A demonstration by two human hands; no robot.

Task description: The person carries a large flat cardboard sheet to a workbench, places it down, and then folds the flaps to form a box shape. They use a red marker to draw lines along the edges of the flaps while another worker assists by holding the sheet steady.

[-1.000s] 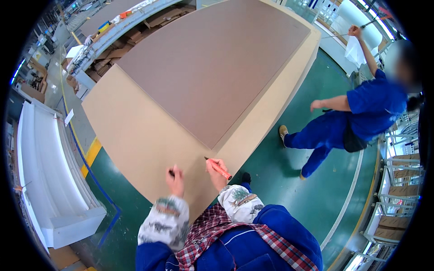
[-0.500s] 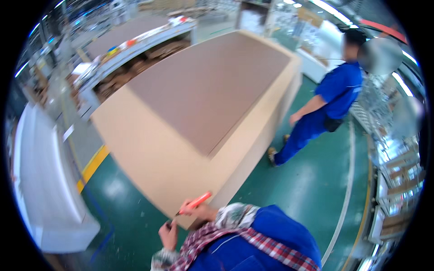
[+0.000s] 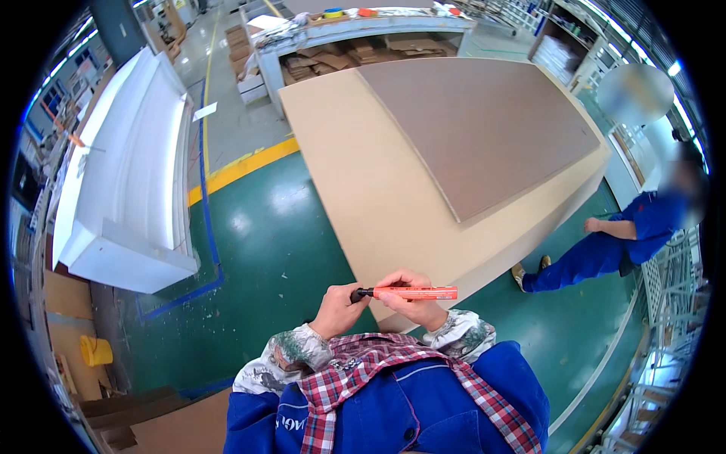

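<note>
An orange-red marker pen [image 3: 431,293] lies level in front of my chest, its black end toward the left. My right hand [image 3: 411,306] is closed round its barrel. Pinched in my left hand [image 3: 335,312] is a black marker cap [image 3: 358,296], which meets the marker's black end; I cannot tell whether it is seated. Both hands are over the near corner of a large stack topped by a tan board [image 3: 370,181]. A smaller brown panel [image 3: 484,136] lies flat on that board, toward its far right part.
A co-worker in blue [image 3: 605,250] stands right of the stack. White long panels [image 3: 136,174] stand at left. A workbench [image 3: 363,34] with cardboard pieces beneath stands behind. A yellow bucket [image 3: 96,351] sits lower left. Green floor [image 3: 276,234] borders the stack.
My hands have come together, bringing cap and marker end to each other. The marker has turned from slanted to level. My view has swung left, shifting the stack and co-worker rightward.
</note>
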